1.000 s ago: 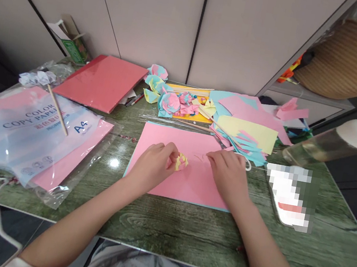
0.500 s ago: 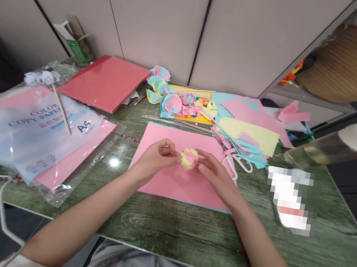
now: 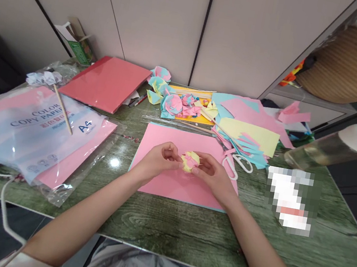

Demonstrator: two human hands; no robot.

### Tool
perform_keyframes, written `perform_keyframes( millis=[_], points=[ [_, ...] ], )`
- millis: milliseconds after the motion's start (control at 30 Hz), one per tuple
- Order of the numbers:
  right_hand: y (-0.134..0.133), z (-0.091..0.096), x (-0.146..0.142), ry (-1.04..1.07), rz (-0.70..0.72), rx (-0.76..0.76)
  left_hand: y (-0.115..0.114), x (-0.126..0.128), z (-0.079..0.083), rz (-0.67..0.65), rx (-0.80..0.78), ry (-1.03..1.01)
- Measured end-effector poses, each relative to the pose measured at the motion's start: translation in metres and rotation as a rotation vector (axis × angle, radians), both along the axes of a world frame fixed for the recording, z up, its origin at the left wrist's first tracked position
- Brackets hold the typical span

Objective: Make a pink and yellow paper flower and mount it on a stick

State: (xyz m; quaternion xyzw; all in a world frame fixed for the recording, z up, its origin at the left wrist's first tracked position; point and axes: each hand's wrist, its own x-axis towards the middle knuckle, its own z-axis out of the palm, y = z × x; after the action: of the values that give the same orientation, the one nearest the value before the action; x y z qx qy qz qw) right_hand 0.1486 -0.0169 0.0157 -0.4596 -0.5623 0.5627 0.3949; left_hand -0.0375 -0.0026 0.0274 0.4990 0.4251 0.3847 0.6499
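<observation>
A small yellow and pink paper flower [image 3: 190,161] is held between my two hands, over the pink paper sheets [image 3: 169,185]. My left hand [image 3: 159,161] pinches its left edge between thumb and fingers. On the right side, the thumb and fingers of my right hand [image 3: 214,176] grip the opposite edge. The fingertips behind the flower are partly hidden. White-handled scissors [image 3: 242,163] lie just beyond my right hand, their blades partly covered by paper strips.
Several finished paper flowers [image 3: 172,104] and cut paper strips [image 3: 251,150] lie at the back. A bagged pack of colour paper [image 3: 51,129] and a red folder [image 3: 108,82] are on the left. A bottle [image 3: 335,145] and a blurred-out white object [image 3: 289,199] stand and lie right.
My right hand has closed in, its thumb now pressing on the flower's right edge. The flower has turned and shifted slightly to the right.
</observation>
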Motion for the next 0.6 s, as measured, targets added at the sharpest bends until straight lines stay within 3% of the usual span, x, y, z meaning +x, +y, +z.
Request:
perform_keyframes(
  millis=[367,600],
  points=[
    [0.001,0.002,0.001,-0.049,-0.034,0.007,0.001,-0.003,0.011,-0.022,0.119,0.167],
    [-0.001,0.000,0.000,-0.026,-0.014,0.020,0.001,-0.003,0.006,-0.046,0.113,0.099]
  ],
)
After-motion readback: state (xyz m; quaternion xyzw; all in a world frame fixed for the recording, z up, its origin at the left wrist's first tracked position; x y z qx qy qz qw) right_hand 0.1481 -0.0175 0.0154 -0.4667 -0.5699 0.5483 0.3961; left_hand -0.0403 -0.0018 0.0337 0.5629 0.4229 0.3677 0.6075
